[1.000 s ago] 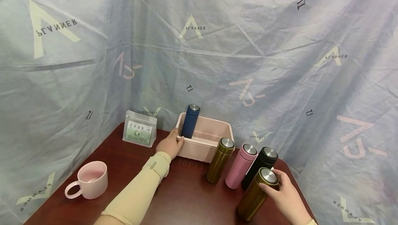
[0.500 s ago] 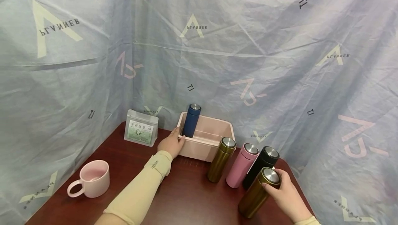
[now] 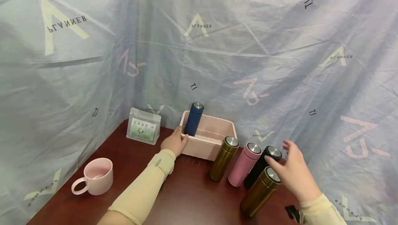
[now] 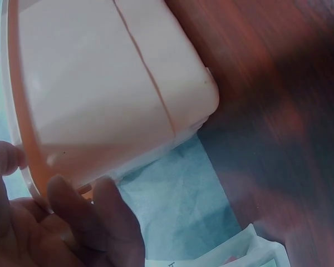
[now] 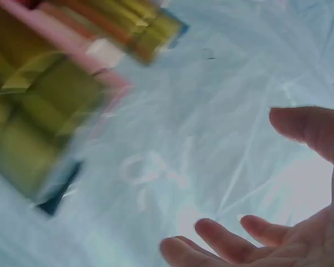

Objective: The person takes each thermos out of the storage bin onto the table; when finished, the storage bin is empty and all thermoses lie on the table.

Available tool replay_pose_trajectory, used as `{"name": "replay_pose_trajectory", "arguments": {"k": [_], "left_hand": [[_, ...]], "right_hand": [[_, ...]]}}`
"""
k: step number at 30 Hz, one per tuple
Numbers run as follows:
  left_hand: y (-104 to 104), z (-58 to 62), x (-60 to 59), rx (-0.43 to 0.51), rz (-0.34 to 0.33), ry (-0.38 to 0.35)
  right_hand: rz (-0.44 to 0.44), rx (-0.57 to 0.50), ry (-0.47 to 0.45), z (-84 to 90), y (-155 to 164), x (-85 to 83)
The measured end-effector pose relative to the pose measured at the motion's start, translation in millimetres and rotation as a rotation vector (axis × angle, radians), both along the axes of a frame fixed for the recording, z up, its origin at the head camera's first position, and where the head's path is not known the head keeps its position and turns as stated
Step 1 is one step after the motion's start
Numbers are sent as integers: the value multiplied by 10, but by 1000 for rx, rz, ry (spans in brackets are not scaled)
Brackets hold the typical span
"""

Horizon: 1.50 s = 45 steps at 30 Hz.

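Note:
My left hand (image 3: 174,142) grips the left end of the pink plastic bin (image 3: 214,128); its fingers (image 4: 72,211) curl round the bin's rim (image 4: 22,128) in the left wrist view. A dark blue flask (image 3: 193,119) stands inside the bin at that end. My right hand (image 3: 290,166) hovers open, fingers spread, just above the nearest gold flask (image 3: 259,192) and beside the black flask (image 3: 262,166). A pink flask (image 3: 244,164) and a second gold flask (image 3: 224,158) stand left of them. The right wrist view shows spread fingers (image 5: 222,236) and blurred flasks (image 5: 44,111).
A pink mug (image 3: 94,176) stands at the front left of the dark red table (image 3: 186,190). A clear pouch with a green label (image 3: 143,130) leans at the back left. Printed blue cloth (image 3: 199,45) walls the table on all sides.
My right hand has let go of the nearest gold flask's cap and lifted up with fingers spread. The flask stands on the table. My left hand stays on the bin.

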<state>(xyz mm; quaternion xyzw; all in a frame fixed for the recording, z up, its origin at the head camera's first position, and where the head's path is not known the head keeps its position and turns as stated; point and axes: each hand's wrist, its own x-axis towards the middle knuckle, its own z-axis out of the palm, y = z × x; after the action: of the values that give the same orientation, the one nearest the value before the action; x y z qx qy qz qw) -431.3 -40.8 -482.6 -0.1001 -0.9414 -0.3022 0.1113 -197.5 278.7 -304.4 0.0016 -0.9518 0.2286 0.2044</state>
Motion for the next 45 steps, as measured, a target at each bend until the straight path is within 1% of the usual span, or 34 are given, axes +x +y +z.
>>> {"name": "replay_pose_trajectory", "arguments": {"k": [3, 6, 8, 10, 12, 14, 16, 20, 24, 27, 30, 33, 36, 38, 42, 45], "left_hand": [[75, 34, -39, -10, -1, 3], [147, 57, -84, -26, -12, 6], [190, 73, -112, -51, -20, -2], [223, 104, -136, -79, -29, -6], [245, 159, -163, -100, -31, -7], [258, 241, -196, -114, -23, -13], [262, 342, -250, -120, -7, -17], [280, 534, -437, -125, 24, -26], [307, 730, -639, -93, 5, -17], [334, 867, -769, -70, -18, -33], [374, 962, -887, -56, -34, -58], [437, 1032, -987, -44, -54, -92], [493, 1081, -1048, -28, -68, -131], [512, 1091, -1077, -9, -67, -158], [516, 1063, -1149, 25, -64, -183], [527, 1046, -1215, 28, -75, -172]], "right_hand": [[9, -33, -13, 204, -127, -227], [24, -54, -33, 299, -233, -472], [37, -70, -50, 312, -291, -606], [45, -82, -55, 296, -337, -703], [52, -94, -54, 265, -379, -764], [57, -109, -54, 238, -423, -798], [65, -126, -49, 218, -473, -814], [96, -165, -42, 186, -586, -814], [141, -233, -26, 138, -708, -764], [163, -282, -17, 101, -798, -705], [177, -312, -11, 68, -871, -660], [191, -331, -10, 31, -913, -630], [195, -350, -3, -22, -930, -605], [197, -357, 4, -58, -933, -585], [190, -362, 14, -112, -922, -542], [195, -367, 15, -127, -905, -502]]}}
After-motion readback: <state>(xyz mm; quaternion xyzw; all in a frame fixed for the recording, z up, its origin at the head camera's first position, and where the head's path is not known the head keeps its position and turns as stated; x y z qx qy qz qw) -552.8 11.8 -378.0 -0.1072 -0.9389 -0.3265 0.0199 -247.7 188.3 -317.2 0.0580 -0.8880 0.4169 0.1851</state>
